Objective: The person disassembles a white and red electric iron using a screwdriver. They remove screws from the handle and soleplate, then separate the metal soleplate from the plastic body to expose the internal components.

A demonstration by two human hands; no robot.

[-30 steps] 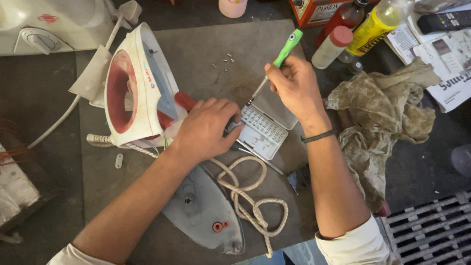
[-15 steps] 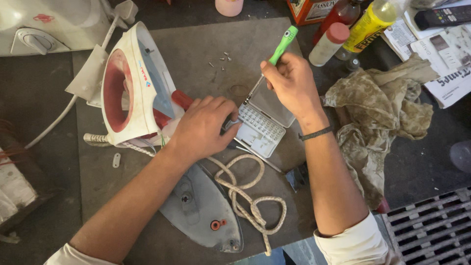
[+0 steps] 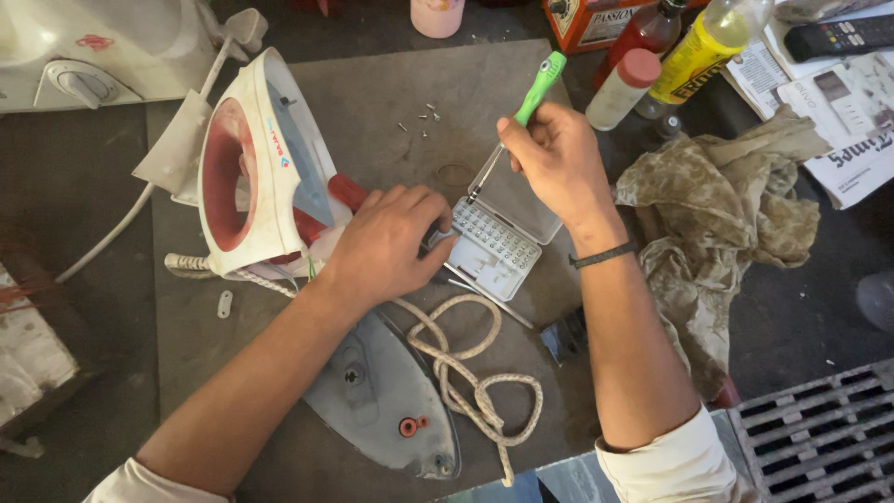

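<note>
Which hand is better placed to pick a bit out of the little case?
Probably the left hand: it rests at the edge of the open bit case. The right hand grips the green screwdriver.

The right hand (image 3: 557,163) pinches a green-handled screwdriver (image 3: 521,116) in a closed grip, its tip down at the open bit case (image 3: 498,244) near the middle of the tabletop (image 3: 372,102). The left hand (image 3: 386,244) lies palm down, fingers touching the case's near-left edge. Just left of it a white and red iron housing (image 3: 247,172) stands tilted on its side. The grey soleplate (image 3: 382,401) lies by the near edge, a braided cord (image 3: 466,373) looped beside it. A crumpled cloth (image 3: 722,219) lies at the right, bottles (image 3: 670,56) at the far right corner.
</note>
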